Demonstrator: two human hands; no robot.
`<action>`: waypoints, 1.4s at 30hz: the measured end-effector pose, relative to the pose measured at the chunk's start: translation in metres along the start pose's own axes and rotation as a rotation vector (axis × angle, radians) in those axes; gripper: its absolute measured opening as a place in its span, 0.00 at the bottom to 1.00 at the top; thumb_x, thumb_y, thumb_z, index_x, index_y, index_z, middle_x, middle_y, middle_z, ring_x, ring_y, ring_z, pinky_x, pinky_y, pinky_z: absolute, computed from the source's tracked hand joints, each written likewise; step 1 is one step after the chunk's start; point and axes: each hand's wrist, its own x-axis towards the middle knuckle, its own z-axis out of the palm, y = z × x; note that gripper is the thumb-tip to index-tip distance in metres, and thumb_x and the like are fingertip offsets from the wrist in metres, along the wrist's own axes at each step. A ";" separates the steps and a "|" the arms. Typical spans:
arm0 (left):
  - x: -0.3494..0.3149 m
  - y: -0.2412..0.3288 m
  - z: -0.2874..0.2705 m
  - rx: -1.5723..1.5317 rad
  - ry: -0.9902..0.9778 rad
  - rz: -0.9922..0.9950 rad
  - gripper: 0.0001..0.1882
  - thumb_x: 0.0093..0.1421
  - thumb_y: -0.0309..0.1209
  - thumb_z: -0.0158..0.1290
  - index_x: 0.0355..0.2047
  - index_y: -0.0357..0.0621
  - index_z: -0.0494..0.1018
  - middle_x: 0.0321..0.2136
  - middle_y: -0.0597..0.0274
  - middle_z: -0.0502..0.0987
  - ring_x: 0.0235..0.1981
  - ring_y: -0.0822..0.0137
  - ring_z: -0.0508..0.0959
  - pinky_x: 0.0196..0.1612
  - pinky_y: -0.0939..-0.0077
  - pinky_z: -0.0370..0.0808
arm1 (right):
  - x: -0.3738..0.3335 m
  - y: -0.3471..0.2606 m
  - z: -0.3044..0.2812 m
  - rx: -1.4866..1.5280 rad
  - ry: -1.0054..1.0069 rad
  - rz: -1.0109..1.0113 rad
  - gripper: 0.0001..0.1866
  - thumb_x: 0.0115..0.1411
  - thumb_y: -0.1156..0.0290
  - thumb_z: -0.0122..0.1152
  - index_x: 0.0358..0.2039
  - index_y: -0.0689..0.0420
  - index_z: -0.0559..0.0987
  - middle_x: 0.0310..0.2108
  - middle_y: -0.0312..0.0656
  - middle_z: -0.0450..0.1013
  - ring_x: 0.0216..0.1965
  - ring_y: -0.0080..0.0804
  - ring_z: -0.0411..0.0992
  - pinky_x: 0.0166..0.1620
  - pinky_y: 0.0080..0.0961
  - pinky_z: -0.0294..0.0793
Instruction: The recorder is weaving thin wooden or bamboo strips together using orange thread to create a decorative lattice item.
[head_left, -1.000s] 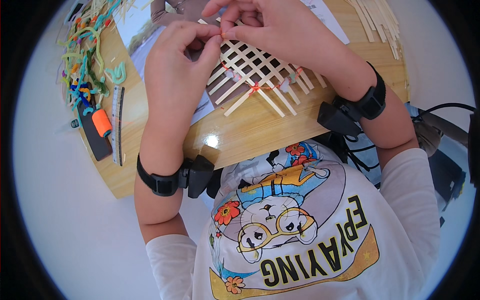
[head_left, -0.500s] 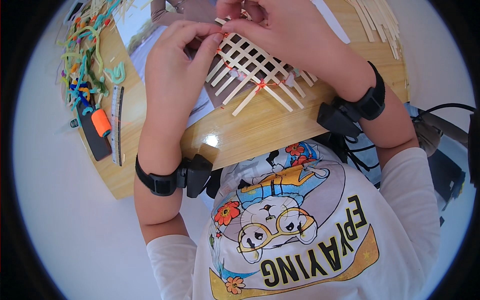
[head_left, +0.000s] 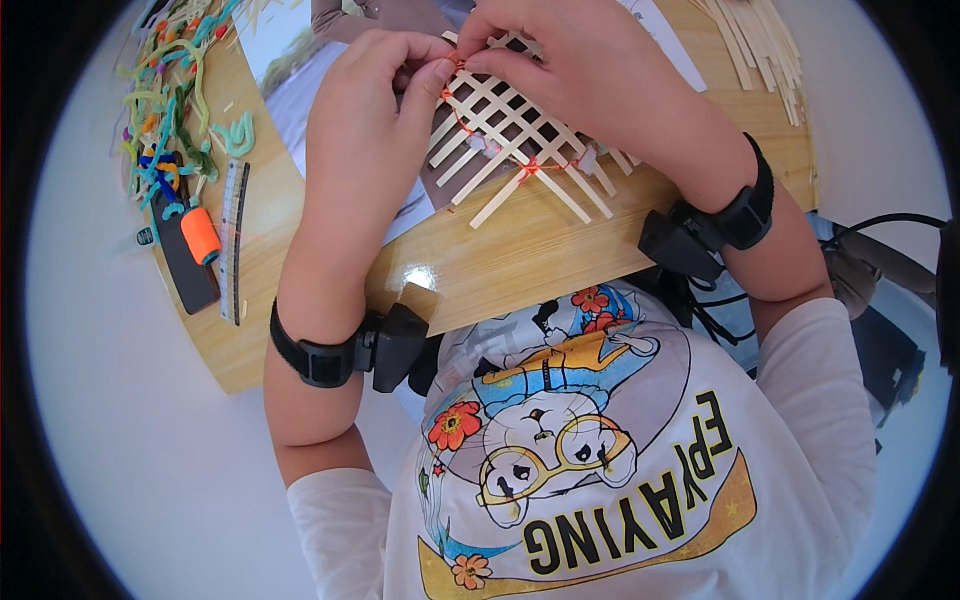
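Note:
A woven lattice of pale wooden strips lies at the table's near side, with orange thread tied at several crossings along its edge. At the lattice's far left edge, my left hand pinches the orange thread between thumb and forefinger. Close against it, my right hand reaches over the lattice, with thumb and forefinger closed on the same thread. The fingertips almost meet over one crossing, and they partly hide the knot there. Loose strip ends stick out toward me.
On the left lie tangled coloured pipe cleaners, an orange thread spool, a dark flat slab and a clear ruler. A printed picture sheet is under the lattice. Loose wooden strips lie at far right.
Both hands and the lattice have shifted slightly to the right in view. My fingers have moved closer together at the lattice's left edge, still on the orange thread.

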 end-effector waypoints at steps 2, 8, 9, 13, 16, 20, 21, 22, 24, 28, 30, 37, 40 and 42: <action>0.000 0.000 0.001 -0.004 -0.003 0.008 0.06 0.59 0.26 0.55 0.34 0.36 0.76 0.28 0.58 0.75 0.27 0.64 0.76 0.34 0.73 0.73 | 0.000 0.002 0.000 -0.032 -0.013 0.028 0.05 0.55 0.75 0.60 0.30 0.63 0.77 0.31 0.46 0.68 0.38 0.44 0.68 0.42 0.35 0.69; -0.001 0.000 0.001 0.038 0.007 0.000 0.06 0.59 0.27 0.55 0.33 0.36 0.76 0.28 0.56 0.75 0.29 0.61 0.76 0.35 0.70 0.73 | 0.001 0.002 0.006 -0.068 -0.001 0.051 0.06 0.55 0.73 0.61 0.29 0.64 0.77 0.30 0.48 0.69 0.38 0.46 0.69 0.43 0.35 0.69; -0.001 0.000 0.001 0.038 0.008 -0.001 0.06 0.59 0.27 0.55 0.33 0.36 0.76 0.28 0.56 0.75 0.29 0.61 0.76 0.35 0.70 0.73 | 0.001 0.002 0.008 -0.068 -0.003 0.050 0.06 0.55 0.73 0.61 0.29 0.64 0.77 0.30 0.48 0.69 0.38 0.46 0.69 0.43 0.35 0.69; -0.002 0.000 0.002 0.059 0.013 0.013 0.07 0.59 0.28 0.56 0.33 0.36 0.76 0.28 0.56 0.75 0.29 0.60 0.75 0.36 0.69 0.72 | 0.000 0.001 0.011 -0.118 0.038 0.002 0.05 0.53 0.74 0.61 0.26 0.62 0.76 0.29 0.48 0.69 0.37 0.47 0.68 0.42 0.36 0.69; -0.001 0.002 0.002 0.059 0.019 0.014 0.07 0.58 0.28 0.56 0.32 0.36 0.76 0.27 0.56 0.74 0.29 0.60 0.75 0.35 0.69 0.72 | 0.000 0.000 0.012 -0.154 0.056 -0.016 0.05 0.52 0.74 0.61 0.25 0.61 0.75 0.29 0.48 0.68 0.36 0.47 0.68 0.42 0.36 0.69; -0.001 0.005 -0.001 0.039 0.008 -0.029 0.07 0.58 0.28 0.56 0.32 0.35 0.76 0.27 0.56 0.75 0.28 0.61 0.75 0.34 0.70 0.72 | 0.000 0.003 0.016 -0.138 0.075 -0.026 0.05 0.51 0.74 0.61 0.24 0.61 0.73 0.28 0.48 0.68 0.35 0.48 0.68 0.41 0.38 0.68; -0.001 0.005 -0.001 0.038 0.007 -0.028 0.07 0.58 0.28 0.56 0.32 0.35 0.76 0.27 0.56 0.75 0.28 0.61 0.75 0.34 0.70 0.72 | 0.000 0.005 0.017 -0.138 0.076 -0.026 0.05 0.51 0.74 0.61 0.24 0.61 0.73 0.28 0.48 0.68 0.35 0.48 0.68 0.41 0.38 0.68; -0.001 0.005 -0.001 0.041 0.003 -0.031 0.07 0.58 0.28 0.56 0.32 0.35 0.76 0.27 0.56 0.75 0.28 0.62 0.75 0.34 0.70 0.72 | 0.001 0.008 0.018 -0.106 0.071 -0.006 0.06 0.51 0.74 0.61 0.24 0.61 0.74 0.27 0.48 0.68 0.35 0.48 0.68 0.40 0.37 0.68; -0.002 0.005 -0.002 0.046 0.004 -0.037 0.07 0.58 0.28 0.56 0.32 0.35 0.76 0.26 0.56 0.75 0.28 0.62 0.75 0.33 0.71 0.72 | 0.002 0.007 0.017 -0.072 0.063 0.009 0.06 0.51 0.74 0.61 0.25 0.62 0.74 0.27 0.49 0.69 0.35 0.48 0.69 0.40 0.37 0.69; -0.002 0.004 0.000 0.000 0.018 -0.032 0.07 0.58 0.28 0.56 0.32 0.35 0.77 0.26 0.56 0.75 0.27 0.62 0.76 0.33 0.70 0.72 | 0.004 0.003 0.006 0.046 -0.006 0.148 0.07 0.53 0.73 0.62 0.27 0.63 0.74 0.28 0.49 0.70 0.36 0.46 0.69 0.40 0.35 0.70; -0.002 0.005 0.000 -0.006 0.015 -0.042 0.07 0.58 0.28 0.56 0.32 0.34 0.77 0.26 0.56 0.75 0.27 0.62 0.76 0.33 0.70 0.72 | 0.003 0.004 0.005 0.036 -0.010 0.131 0.07 0.53 0.73 0.61 0.28 0.64 0.74 0.29 0.49 0.70 0.36 0.45 0.69 0.40 0.34 0.70; -0.002 0.004 -0.001 0.007 0.011 -0.020 0.07 0.58 0.27 0.56 0.32 0.35 0.77 0.26 0.55 0.75 0.27 0.61 0.76 0.33 0.70 0.72 | 0.003 0.003 0.002 -0.016 -0.024 0.091 0.07 0.54 0.73 0.61 0.29 0.63 0.75 0.29 0.49 0.70 0.36 0.45 0.69 0.41 0.34 0.70; -0.001 0.004 -0.001 0.013 0.013 -0.015 0.07 0.58 0.27 0.56 0.32 0.35 0.77 0.26 0.55 0.75 0.27 0.61 0.76 0.33 0.70 0.72 | 0.003 0.006 0.007 -0.051 -0.019 0.042 0.06 0.53 0.73 0.62 0.28 0.63 0.76 0.29 0.48 0.69 0.37 0.45 0.69 0.42 0.35 0.70; -0.002 0.004 -0.001 0.021 0.018 -0.006 0.07 0.58 0.27 0.56 0.32 0.35 0.77 0.26 0.55 0.75 0.27 0.61 0.76 0.33 0.70 0.72 | 0.003 0.006 0.009 -0.057 -0.016 0.021 0.06 0.53 0.73 0.62 0.28 0.63 0.76 0.29 0.48 0.69 0.37 0.45 0.69 0.42 0.35 0.70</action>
